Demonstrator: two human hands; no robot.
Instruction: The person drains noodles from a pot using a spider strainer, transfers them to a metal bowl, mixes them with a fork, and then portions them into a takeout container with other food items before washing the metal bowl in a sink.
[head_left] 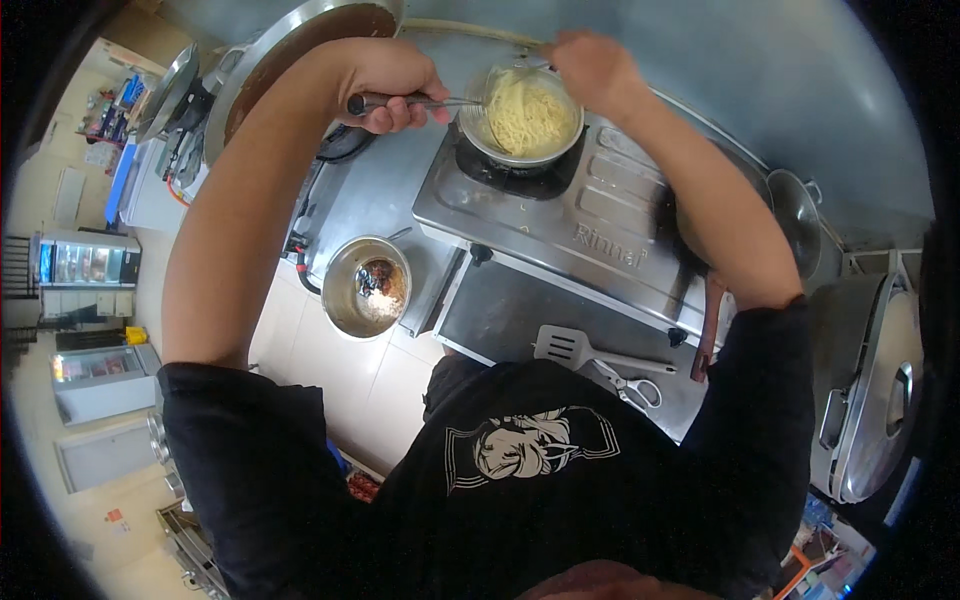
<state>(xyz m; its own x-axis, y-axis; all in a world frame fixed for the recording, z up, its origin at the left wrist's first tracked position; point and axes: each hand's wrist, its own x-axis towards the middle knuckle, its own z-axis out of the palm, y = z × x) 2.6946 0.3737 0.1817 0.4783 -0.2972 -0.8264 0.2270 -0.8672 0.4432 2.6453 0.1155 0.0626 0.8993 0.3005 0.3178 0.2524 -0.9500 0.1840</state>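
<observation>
Overhead view of a stainless gas stove [560,225] bearing an embossed maker's mark on its top plate, right of centre; a white graphic print sits on the front of the person's black shirt [530,445], and a small red-and-white label [115,516] lies on the floor at lower left. The left hand [385,85] is curled tight around the dark handle of a small saucepan [522,115] that rests on the left burner and is filled with pale yellow noodles [525,112]. The right hand [597,68] is at the pan's far rim, fingers pressed together; what it pinches cannot be told. Nearby: a steel bowl [366,287] of mixed ingredients on the counter left of the stove, a slotted spatula [590,352] and scissors [632,386] on the front shelf, a large wok [300,50] at upper left.
</observation>
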